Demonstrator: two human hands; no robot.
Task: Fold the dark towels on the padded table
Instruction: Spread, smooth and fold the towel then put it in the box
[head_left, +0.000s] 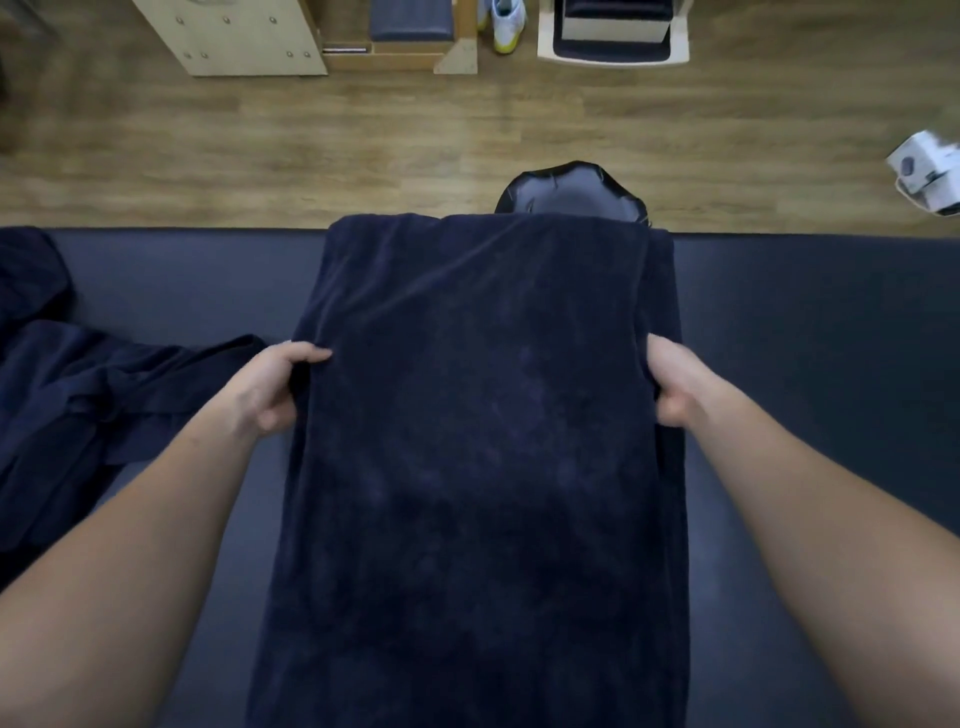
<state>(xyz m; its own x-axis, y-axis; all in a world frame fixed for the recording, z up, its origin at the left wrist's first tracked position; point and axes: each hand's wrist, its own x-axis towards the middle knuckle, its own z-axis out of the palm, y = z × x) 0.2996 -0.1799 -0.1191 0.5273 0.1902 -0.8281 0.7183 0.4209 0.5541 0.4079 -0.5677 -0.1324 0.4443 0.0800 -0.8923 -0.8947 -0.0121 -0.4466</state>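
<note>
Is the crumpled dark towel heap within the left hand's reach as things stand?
Probably yes: the crumpled dark towel heap lies right beside the left hand, nothing between, but that hand grips the spread dark towel.

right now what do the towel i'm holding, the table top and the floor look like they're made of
The towel: likely terry or microfibre cloth, matte navy; it drapes and creases softly. The padded table: probably vinyl or faux leather, smooth with a dull sheen. The floor: wood or wood-look laminate, brown grain and plank seams.
</note>
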